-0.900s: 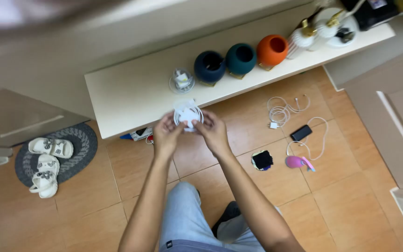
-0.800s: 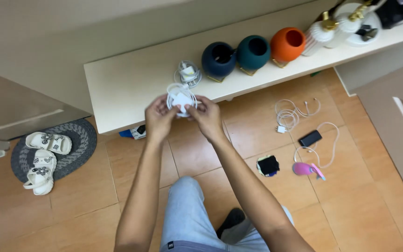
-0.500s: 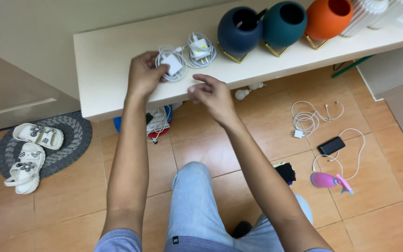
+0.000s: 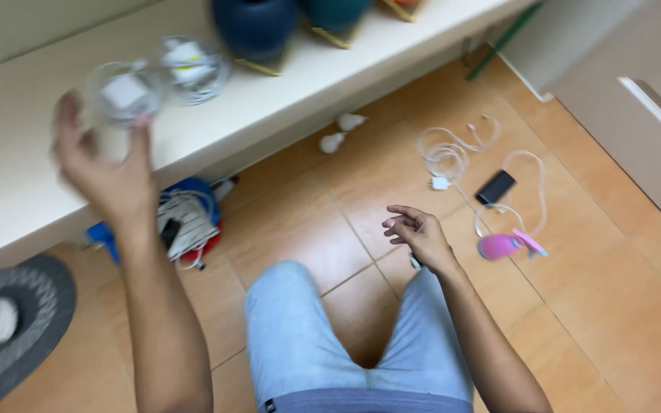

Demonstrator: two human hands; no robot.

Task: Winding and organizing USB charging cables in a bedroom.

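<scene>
Head view: left hand [image 4: 109, 172], upper left of frame, grip open just below the coiled white cable [image 4: 124, 93] on the shelf [image 4: 9, 176]. Right hand [image 4: 416, 232], centre, grip open and empty above the floor [image 4: 598, 306].

Bare tile floor [image 4: 300, 222] lies open; white cables [image 4: 453, 157] clutter the right.
</scene>
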